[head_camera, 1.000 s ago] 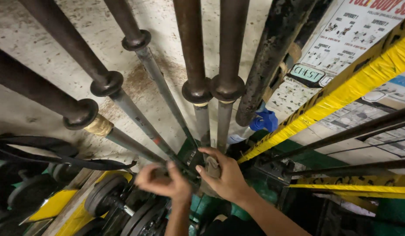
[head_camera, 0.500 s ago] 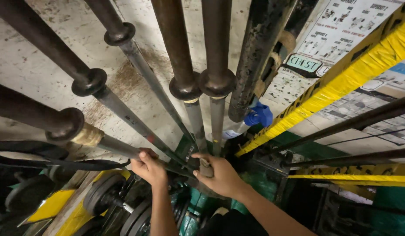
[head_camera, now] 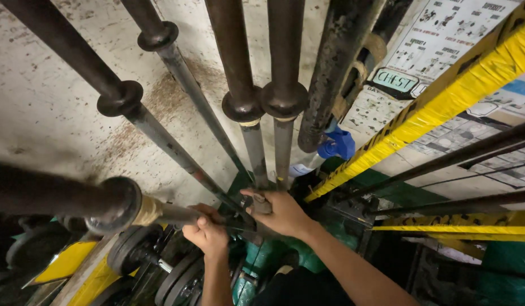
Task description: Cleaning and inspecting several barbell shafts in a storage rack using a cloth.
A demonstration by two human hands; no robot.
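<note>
Stained, rust-marked concrete wall backs a cluster of barbells standing on end, their sleeves rising toward the camera and their far ends gathered in a green rack on the floor.

Both hands work at the foot of this cluster. The right hand is wrapped around the lower shaft of the middle bar, fingers curled shut over it just above the rack. The left hand is closed too, on the thin shaft of the low bar that leans out to the left, close beside the right hand; exactly what else its fingers pinch there cannot be made out.

Judged by the look of them, these bars are long, rigid steel, heavy and top-weighted when stood upright, so a bar gripped low will want to swing. The shafts look worn and rusty, likely rough rather than slick; the thicker sleeves above the collars are smoother and would turn in the hand. A hold on the shaft, below the collar, seems the surest place.

Outward: weight plates lie at lower left by a yellow frame. A yellow taped beam runs diagonally at right, with exercise charts on the wall behind and a blue object at the base of the bars.
</note>
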